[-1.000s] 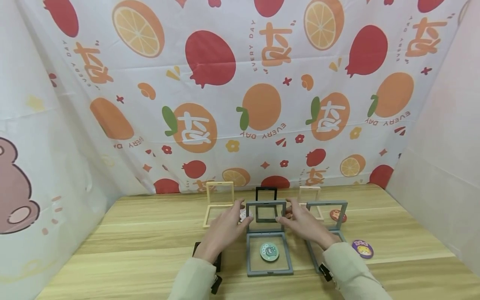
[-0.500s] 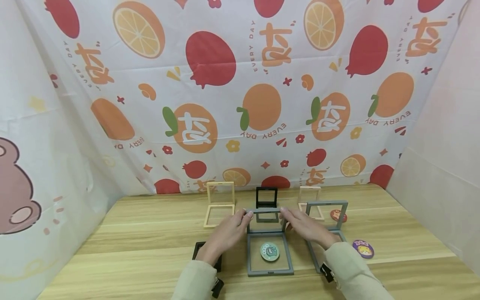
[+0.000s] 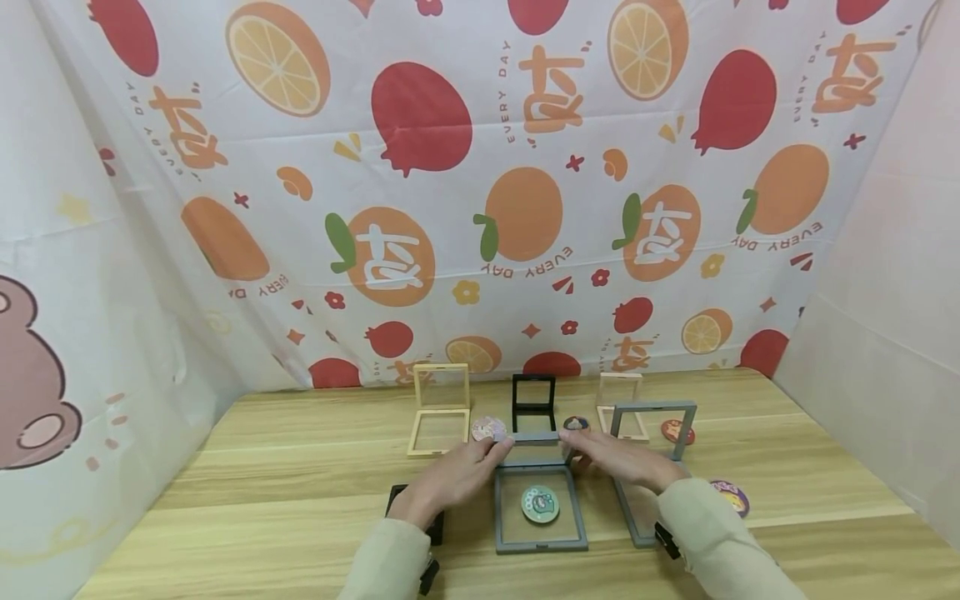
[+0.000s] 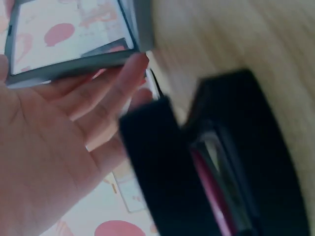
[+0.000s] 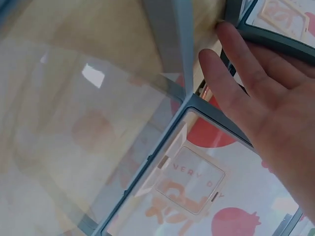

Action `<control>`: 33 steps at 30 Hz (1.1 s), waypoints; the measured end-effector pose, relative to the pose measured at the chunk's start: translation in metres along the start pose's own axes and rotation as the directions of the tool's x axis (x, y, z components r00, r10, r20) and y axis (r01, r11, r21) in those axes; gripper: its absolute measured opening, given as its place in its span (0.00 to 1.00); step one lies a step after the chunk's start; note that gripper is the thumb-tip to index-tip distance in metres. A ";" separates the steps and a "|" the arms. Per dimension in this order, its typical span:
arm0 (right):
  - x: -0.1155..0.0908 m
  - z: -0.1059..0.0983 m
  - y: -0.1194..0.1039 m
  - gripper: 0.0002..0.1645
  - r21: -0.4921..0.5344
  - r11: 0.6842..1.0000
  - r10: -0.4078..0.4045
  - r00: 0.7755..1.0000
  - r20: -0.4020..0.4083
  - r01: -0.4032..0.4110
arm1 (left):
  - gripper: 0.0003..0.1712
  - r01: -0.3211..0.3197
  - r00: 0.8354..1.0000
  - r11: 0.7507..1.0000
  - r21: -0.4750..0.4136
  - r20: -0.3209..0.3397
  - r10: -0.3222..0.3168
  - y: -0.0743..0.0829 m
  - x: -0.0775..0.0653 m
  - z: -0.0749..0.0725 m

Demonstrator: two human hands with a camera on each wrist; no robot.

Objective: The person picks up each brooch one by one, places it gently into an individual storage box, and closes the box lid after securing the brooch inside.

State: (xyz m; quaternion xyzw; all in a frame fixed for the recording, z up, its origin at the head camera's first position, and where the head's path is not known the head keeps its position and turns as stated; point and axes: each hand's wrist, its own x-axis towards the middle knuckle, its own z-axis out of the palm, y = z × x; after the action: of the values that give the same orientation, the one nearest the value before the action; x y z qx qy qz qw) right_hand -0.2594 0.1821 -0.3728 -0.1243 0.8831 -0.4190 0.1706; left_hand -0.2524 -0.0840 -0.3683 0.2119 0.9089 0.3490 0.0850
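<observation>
In the head view a grey display frame lies open at the front middle, its clear-film base flat on the table. A round green pin badge rests on the base's film. The hinged lid stands tilted toward me over the base's far edge. My left hand grips the lid's left top corner, thumb over the edge; the left wrist view shows its fingers behind the rim. At the opposite corner my right hand holds the lid, its fingers along the side rim; its thumb is hidden in the right wrist view.
Another open grey frame stands right, partly behind my right arm. Yellow, black and cream frames stand open at the back. Several badges, including a purple one, lie about. A black frame is partly behind my left arm.
The lid has swung from upright down toward me, with both hands lowering along with it. The fingers have shifted to its top corners. The green badge has stayed on the base.
</observation>
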 end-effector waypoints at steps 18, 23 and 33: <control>0.009 -0.016 -0.004 0.43 -0.088 0.994 -0.043 0.970 0.240 0.066 | 0.45 0.064 0.985 0.996 -0.063 0.163 -0.053 -0.006 -0.001 -0.013; 0.015 -0.022 -0.005 0.41 -0.087 0.993 -0.050 0.947 0.318 0.081 | 0.46 0.070 0.970 0.997 -0.043 0.238 -0.058 -0.008 0.006 -0.018; 0.025 -0.028 -0.011 0.35 -0.184 0.972 -0.055 0.908 0.416 0.143 | 0.45 0.108 0.940 0.993 -0.041 0.330 -0.089 -0.012 0.012 -0.020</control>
State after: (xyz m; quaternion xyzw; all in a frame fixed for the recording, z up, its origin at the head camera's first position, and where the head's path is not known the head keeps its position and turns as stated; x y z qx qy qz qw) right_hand -0.2928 0.1854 -0.3526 -0.2711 0.8599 -0.2960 0.3152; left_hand -0.2729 -0.0984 -0.3612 0.2186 0.8810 0.3307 0.2584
